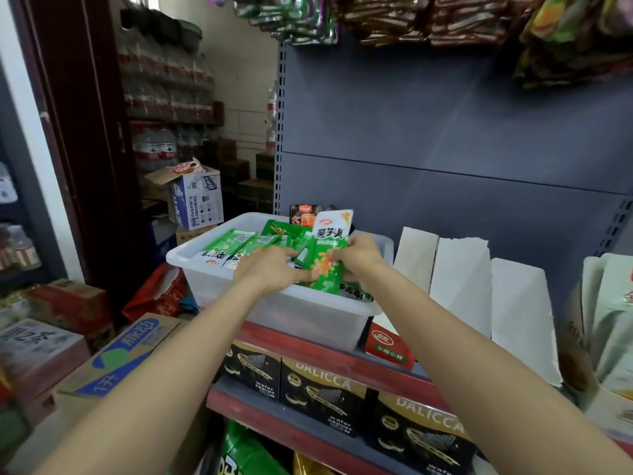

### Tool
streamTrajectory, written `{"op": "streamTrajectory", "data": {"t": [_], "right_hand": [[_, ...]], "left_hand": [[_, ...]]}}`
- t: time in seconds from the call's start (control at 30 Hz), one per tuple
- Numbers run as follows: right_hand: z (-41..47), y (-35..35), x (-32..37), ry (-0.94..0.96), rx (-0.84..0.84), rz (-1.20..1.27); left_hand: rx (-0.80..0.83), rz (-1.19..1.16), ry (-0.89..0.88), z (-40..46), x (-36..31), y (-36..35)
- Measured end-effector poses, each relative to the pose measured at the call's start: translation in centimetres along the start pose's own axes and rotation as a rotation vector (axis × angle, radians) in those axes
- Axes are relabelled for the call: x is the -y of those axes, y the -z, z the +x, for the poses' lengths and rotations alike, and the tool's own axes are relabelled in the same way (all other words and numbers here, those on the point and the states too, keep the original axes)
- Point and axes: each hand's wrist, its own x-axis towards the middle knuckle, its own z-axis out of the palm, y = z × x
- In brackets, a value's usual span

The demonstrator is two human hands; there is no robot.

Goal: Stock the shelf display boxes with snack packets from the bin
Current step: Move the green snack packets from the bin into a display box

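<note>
A white plastic bin (301, 311) stands on the shelf, filled with several green and white snack packets (233, 246). Both hands are over the bin. My right hand (358, 253) grips an upright green and white snack packet (327, 262) by its right side. My left hand (270, 269) pinches the same packet at its lower left edge, the other fingers stretched over the packets lying in the bin. To the right of the bin stand white display boxes (459, 286) with raised flaps; their insides are hidden.
A red display box (388, 346) sits at the bin's right front corner. Black wafer cartons (322, 392) line the shelf below. Cardboard cartons (120, 354) are stacked at the left, water bottle crates (164, 84) behind. Snack bags (394, 18) hang above.
</note>
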Motion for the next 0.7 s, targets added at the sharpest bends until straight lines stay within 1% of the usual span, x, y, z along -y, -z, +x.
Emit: {"op": "streamTrajectory", "data": {"t": [0.07,0.13,0.23,0.33,0.43,0.5,0.63,0.7], "right_hand": [[-0.7,1.5,0.3,0.068,-0.076,0.108],[-1.4,3.1,0.2,0.112,-0.099,0.196],[-2.7,5.7,-0.2,0.171,-0.157,0.231],[-4.3,8.9,-0.8,0.212,-0.167,0.305],[-6.0,12.7,-1.4,0.266,-0.162,0.265],[-6.7,15.4,-2.0,0.291,-0.18,0.209],[-7.4,20.5,-3.0,0.353,-0.366,-0.018],[-7.8,22.5,-3.1,0.378,-0.419,-0.117]], "left_hand": [[-0.048,-0.032,-0.009,-0.2,0.1,-0.2],[-0.077,-0.082,-0.058,-0.5,-0.1,-0.3],[-0.132,-0.353,-0.226,-1.0,-2.5,-0.5],[-0.176,-0.543,-0.316,-1.7,-6.8,-0.6],[-0.102,-0.63,-0.393,-2.2,-11.1,-1.2],[-0.083,-0.671,-0.447,-2.4,-13.7,-2.1],[-0.036,-0.781,-0.494,-2.9,-18.6,-4.2],[-0.023,-0.809,-0.512,-3.2,-20.5,-5.2]]}}
